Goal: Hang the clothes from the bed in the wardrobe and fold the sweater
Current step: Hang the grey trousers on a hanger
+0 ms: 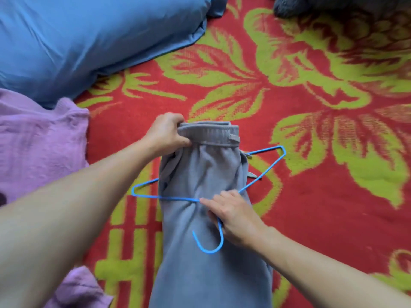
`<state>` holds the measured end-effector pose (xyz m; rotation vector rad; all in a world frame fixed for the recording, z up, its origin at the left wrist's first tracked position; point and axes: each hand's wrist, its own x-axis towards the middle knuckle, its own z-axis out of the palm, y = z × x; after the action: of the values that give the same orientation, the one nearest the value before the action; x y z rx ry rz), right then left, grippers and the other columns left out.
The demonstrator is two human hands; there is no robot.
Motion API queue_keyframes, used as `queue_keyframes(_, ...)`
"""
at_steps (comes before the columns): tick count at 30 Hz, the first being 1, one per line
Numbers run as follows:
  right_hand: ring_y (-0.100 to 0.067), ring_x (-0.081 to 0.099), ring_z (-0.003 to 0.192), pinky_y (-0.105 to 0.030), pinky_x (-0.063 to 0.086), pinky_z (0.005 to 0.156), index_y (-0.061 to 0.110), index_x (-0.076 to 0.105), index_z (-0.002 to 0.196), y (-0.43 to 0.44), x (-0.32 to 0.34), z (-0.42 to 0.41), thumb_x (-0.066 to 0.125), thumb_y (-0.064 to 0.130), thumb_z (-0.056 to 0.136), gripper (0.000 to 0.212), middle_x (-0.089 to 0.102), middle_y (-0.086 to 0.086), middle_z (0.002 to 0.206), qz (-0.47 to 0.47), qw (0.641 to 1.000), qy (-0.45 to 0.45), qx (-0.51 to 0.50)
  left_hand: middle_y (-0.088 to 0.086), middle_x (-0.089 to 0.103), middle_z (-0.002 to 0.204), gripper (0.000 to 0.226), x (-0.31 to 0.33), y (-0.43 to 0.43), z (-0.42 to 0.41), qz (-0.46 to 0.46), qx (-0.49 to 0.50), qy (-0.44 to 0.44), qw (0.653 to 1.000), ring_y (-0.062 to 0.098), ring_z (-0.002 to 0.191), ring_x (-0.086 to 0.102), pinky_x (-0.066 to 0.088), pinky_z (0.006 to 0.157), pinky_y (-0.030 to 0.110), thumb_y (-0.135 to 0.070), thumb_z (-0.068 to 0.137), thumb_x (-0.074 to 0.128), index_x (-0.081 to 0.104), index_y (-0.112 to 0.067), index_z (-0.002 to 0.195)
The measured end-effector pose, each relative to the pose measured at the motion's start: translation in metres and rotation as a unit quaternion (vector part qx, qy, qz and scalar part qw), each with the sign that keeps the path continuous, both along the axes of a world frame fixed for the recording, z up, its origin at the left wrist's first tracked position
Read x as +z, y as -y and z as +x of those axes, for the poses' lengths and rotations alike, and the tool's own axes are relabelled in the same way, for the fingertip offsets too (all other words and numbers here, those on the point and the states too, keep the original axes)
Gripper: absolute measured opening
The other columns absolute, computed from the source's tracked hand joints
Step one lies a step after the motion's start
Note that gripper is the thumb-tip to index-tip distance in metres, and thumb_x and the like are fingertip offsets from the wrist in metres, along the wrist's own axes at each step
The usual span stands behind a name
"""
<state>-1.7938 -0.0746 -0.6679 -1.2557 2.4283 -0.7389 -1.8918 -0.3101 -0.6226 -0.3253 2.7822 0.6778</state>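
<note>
1. While the grey pants lie on the red and green blanket, the left hand grips their waistband at the far end.
2. The right hand pinches the blue hanger by its neck, on top of the pants.
3. The two hands are apart.
4. The pants go through the hanger, and its corners stick out on both sides.
5. A purple sweater lies to the left, touching a blue pillow.

Bed surface: red woven blanket with yellow-green floral pattern, bearing blue pillow, lilac knitted sweater, grey fleece trousers threaded through blue wire hanger, and dark grey furry object, possibly fabric.
</note>
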Motion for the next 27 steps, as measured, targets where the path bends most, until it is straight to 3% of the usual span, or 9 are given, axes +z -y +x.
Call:
queue_keyframes(3,-0.022,0.058,0.063,-0.027,0.044,0.058,0.015,0.074,0.104,-0.013,0.01,0.029,0.073,0.02,0.079,0.025,0.058,0.001,0.068,-0.004,0.999,-0.007,0.031,0.01,0.059,0.073,0.018,0.04,0.019,-0.012,0.005,0.029,-0.065,0.997,0.018,0.074,0.053,0.03,0.057,0.031,-0.013,0.068,0.076,0.063,-0.006,0.078)
queue_keyframes(6,-0.013,0.057,0.061,-0.023,0.041,0.054,0.024,0.075,0.098,-0.031,0.016,0.065,0.078,0.034,0.071,0.029,0.057,0.01,0.066,0.029,0.996,-0.011,0.085,0.015,0.063,0.08,0.018,0.051,0.032,-0.003,-0.033,0.086,-0.084,0.992,0.023,0.078,0.056,0.031,0.06,0.031,-0.012,0.07,0.073,0.065,-0.003,0.084)
queue_keyframes(11,-0.003,0.05,0.05,-0.017,0.038,0.05,0.036,0.075,0.085,-0.063,0.017,0.137,0.074,0.046,0.06,0.027,0.052,0.015,0.056,0.089,0.982,-0.004,0.164,0.021,0.066,0.103,0.024,0.029,0.03,0.031,-0.068,0.221,-0.103,0.968,0.036,0.099,0.06,0.043,0.08,0.04,-0.015,0.076,0.068,0.065,-0.005,0.098)
queue_keyframes(15,0.004,0.048,0.047,-0.018,0.035,0.046,0.04,0.07,0.079,-0.074,0.025,0.18,0.064,0.051,0.062,0.021,0.05,0.016,0.053,0.153,0.971,0.015,0.185,0.018,0.051,0.124,0.048,0.023,0.018,0.051,-0.07,0.22,-0.054,0.972,0.036,0.116,0.049,0.039,0.097,0.04,-0.027,0.079,0.071,0.053,-0.015,0.122)
queue_keyframes(17,0.0,0.055,0.054,-0.02,0.038,0.047,0.034,0.07,0.082,-0.071,0.037,0.185,0.067,0.041,0.066,0.018,0.055,0.013,0.059,0.127,0.977,0.057,0.158,0.018,0.048,0.126,0.054,0.03,0.009,0.072,-0.077,0.213,-0.035,0.973,0.037,0.119,0.046,0.039,0.101,0.042,-0.027,0.079,0.072,0.05,-0.017,0.127)
queue_keyframes(19,-0.017,0.065,0.078,-0.031,0.047,0.063,0.024,0.068,0.094,-0.063,0.05,0.182,0.06,0.027,0.081,0.016,0.066,0.004,0.08,0.101,0.977,0.15,0.109,0.019,0.052,0.123,0.046,0.042,0.002,0.104,-0.073,0.209,-0.033,0.975,0.037,0.116,0.05,0.041,0.099,0.042,-0.026,0.08,0.071,0.055,-0.016,0.122)
queue_keyframes(21,-0.028,0.062,0.1,-0.039,0.045,0.076,0.02,0.065,0.106,-0.054,0.061,0.176,0.047,0.029,0.096,0.023,0.068,-0.004,0.101,0.095,0.973,0.204,0.042,0.019,0.058,0.117,0.037,0.059,-0.001,0.145,-0.062,0.213,-0.033,0.974,0.035,0.11,0.055,0.043,0.094,0.039,-0.024,0.081,0.072,0.061,-0.014,0.115)
queue_keyframes(24,-0.032,0.061,0.099,-0.038,0.042,0.075,0.018,0.066,0.103,-0.041,0.081,0.162,0.048,0.032,0.098,0.023,0.07,-0.009,0.098,0.076,0.971,0.226,-0.034,0.016,0.066,0.104,0.027,0.085,0.001,0.217,-0.042,0.257,-0.023,0.965,0.032,0.1,0.061,0.044,0.085,0.034,-0.021,0.082,0.072,0.066,-0.01,0.107)
queue_keyframes(27,-0.031,0.063,0.093,-0.036,0.043,0.073,0.016,0.07,0.102,-0.03,0.106,0.157,0.053,0.028,0.096,0.022,0.071,-0.011,0.093,0.08,0.969,0.231,-0.046,0.015,0.069,0.09,0.02,0.111,0.002,0.285,-0.012,0.329,-0.003,0.944,0.029,0.09,0.065,0.044,0.078,0.03,-0.016,0.082,0.071,0.069,-0.006,0.1)
